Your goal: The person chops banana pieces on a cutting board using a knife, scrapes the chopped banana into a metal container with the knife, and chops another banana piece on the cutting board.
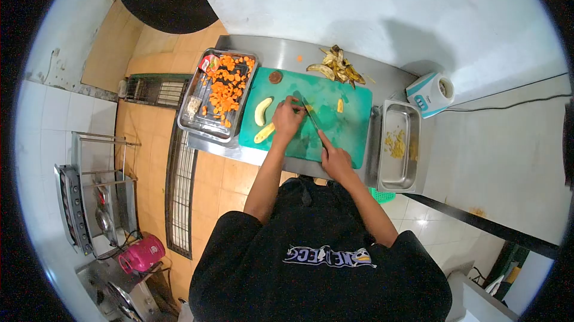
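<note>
My right hand (pixel 336 161) grips the handle of a knife (pixel 313 117), its blade slanting up and left over the green cutting board (pixel 353 133). Close beside the blade, my left hand (pixel 289 118) has its fingers curled down on a small piece of banana (pixel 308 108), mostly hidden by the fingers. Left of that hand lies a peeled banana (pixel 261 111), and another banana piece (pixel 263 133) is partly behind my wrist. A short yellow banana piece (pixel 340 105) rests on the board's right side.
A steel tray (pixel 206 130) of orange carrot pieces (pixel 226 92) stands left. Banana peels (pixel 339 69) lie beyond the board, which bears a round brown thing (pixel 275 77). On the right are a steel pan (pixel 397 172) with yellow bits and a white-blue container (pixel 427 95).
</note>
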### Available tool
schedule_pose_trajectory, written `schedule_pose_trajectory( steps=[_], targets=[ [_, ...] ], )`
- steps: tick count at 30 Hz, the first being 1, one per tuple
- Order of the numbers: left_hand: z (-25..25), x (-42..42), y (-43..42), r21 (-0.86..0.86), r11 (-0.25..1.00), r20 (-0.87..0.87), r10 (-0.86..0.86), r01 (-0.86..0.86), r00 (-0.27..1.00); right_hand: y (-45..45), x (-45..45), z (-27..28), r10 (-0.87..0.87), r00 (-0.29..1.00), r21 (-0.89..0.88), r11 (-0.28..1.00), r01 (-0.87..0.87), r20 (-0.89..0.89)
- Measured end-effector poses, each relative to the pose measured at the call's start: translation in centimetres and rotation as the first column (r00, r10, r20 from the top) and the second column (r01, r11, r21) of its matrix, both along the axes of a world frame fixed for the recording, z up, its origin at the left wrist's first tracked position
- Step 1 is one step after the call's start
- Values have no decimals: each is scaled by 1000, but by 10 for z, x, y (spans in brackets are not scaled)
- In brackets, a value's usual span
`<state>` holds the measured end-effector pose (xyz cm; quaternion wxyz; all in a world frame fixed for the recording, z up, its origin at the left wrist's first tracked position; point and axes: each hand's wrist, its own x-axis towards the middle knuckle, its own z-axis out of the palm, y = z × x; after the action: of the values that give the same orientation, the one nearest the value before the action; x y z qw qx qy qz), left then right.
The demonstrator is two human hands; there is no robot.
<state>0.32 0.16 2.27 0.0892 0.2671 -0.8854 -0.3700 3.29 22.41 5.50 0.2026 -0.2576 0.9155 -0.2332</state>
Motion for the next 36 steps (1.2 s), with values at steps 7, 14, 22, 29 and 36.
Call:
schedule_pose_trajectory(
  steps=[7,14,22,29,36],
  targets=[
    [-5,1,-14,53,991,-129,-114,121,985,20,13,18,-36,998,-48,998,38,56],
    [26,18,-6,-216,950,135,-200,226,970,-38,-27,25,-48,998,-90,995,50,26],
    [-4,10,-7,-138,977,-46,-170,162,984,10,9,3,-20,999,-40,999,22,41],
    [-5,-6,-11,-106,971,-68,-222,214,973,3,-1,25,-57,996,-70,996,61,61],
    [-16,-6,-13,-104,978,-119,-192,180,974,-12,-4,3,-40,999,-31,999,40,-1]
  ],
)
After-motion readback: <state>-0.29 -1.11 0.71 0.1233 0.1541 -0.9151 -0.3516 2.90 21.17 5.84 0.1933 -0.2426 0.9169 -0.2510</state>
